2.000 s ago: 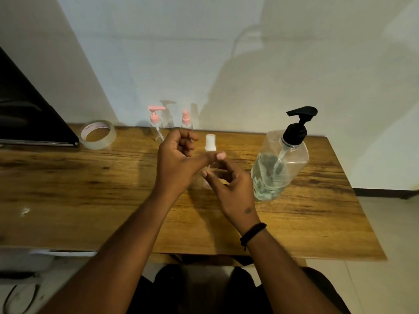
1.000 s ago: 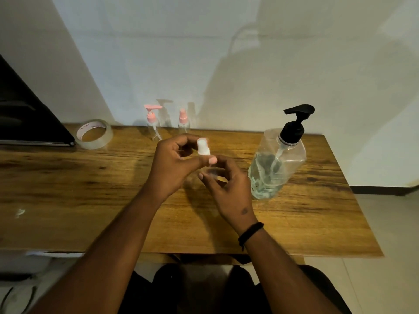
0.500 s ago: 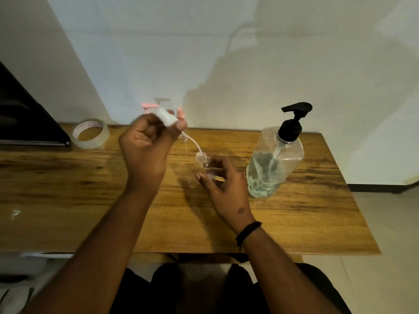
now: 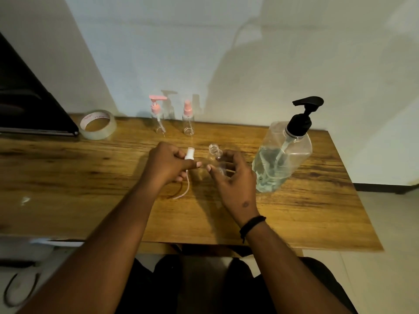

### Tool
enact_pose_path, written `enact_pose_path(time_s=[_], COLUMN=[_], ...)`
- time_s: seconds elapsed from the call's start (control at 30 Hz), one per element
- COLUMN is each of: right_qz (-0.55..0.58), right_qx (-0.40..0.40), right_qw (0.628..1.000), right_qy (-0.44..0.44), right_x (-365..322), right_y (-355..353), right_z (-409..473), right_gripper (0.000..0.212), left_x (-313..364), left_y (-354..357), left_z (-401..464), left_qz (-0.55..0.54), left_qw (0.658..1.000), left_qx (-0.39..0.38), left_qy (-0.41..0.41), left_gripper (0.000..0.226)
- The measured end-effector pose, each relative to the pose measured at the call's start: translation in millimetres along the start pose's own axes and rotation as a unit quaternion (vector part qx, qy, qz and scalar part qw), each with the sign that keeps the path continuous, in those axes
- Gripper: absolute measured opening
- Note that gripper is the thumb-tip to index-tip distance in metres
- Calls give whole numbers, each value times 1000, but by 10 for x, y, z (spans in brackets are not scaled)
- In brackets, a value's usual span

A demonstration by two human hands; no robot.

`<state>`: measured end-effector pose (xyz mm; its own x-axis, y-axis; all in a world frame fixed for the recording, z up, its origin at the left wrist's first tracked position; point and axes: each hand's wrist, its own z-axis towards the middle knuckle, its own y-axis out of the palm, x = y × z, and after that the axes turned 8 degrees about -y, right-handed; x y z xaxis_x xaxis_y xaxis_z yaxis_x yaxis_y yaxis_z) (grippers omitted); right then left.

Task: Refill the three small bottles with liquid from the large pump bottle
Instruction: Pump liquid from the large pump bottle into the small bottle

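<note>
Now, in the head view, the left hand (image 4: 169,165) is pinching the white spray cap (image 4: 189,154), its tube trailing onto the surface (image 4: 68,177). The right hand (image 4: 233,175) is curling around the opened small bottle (image 4: 214,158). Uncapping looks finished; next, the bottle needs bringing under the large pump bottle (image 4: 283,155) nozzle.

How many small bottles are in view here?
3: two pink-topped bottles standing at the table's back edge, and one uncapped bottle held in the right hand.
</note>
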<state>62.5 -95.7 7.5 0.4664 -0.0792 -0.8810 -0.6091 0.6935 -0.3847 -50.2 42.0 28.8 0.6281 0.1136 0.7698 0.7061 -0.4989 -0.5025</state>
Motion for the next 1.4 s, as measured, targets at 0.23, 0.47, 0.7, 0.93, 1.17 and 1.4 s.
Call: enact_pose_path(time_s=[0.23, 0.47, 0.7, 0.93, 1.17, 1.4], right_qz=[3, 83, 76, -66, -50, -22], right_qx=[2, 16, 17, 201, 379, 381], right_qw=[1000, 996, 996, 942, 854, 886], right_qy=[2, 15, -33, -261, -354, -264], right_x=[-21, -100, -345, -613, -854, -567], right_y=[-40, -143, -221, -340, -804, -993], right_z=[11, 35, -2, -22, 209, 481], right_gripper=[39, 41, 24, 23, 10, 14], left_x=[-18, 149, 210, 328, 492, 646], left_y=[6, -38, 148, 193, 420, 609], left_z=[30, -355, -448, -598, -734, -741], left_qz=[106, -12, -93, -156, -145, -157], left_qw=[992, 961, 954, 936, 904, 878], left_qx=[69, -180, -37, 24, 65, 79], left_qy=[9, 209, 282, 314, 397, 445], left_gripper=[29, 75, 57, 55, 57, 62])
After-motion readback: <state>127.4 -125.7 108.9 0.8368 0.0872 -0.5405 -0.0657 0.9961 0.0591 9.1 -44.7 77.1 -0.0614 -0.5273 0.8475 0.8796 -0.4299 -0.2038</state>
